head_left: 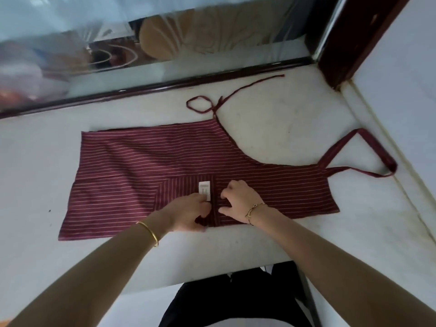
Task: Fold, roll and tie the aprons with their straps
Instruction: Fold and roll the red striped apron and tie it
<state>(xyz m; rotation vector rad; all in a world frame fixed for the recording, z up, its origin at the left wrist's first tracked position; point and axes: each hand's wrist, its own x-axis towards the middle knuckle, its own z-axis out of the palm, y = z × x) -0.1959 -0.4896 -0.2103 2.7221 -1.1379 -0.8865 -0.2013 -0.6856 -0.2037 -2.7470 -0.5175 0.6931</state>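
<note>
White tabletop (283, 114): your left hand (188, 214) pinches the near edge of the apron (141, 161) while your right hand (240, 200) presses spread-fingered; keep the fold square.

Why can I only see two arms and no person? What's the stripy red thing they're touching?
The camera sits on the person's head and looks down, so you see only their arms reaching forward, as if through their eyes. There is no machine, just bare hands. The stripy red thing is an apron lying flat on a white table. Its thin strap and its wide neck loop lie spread out beyond it. The left hand pinches the apron's cloth near the front edge, beside a small white label. The right hand has bent fingertips on the cloth next to it; I cannot tell whether it grips.
</note>
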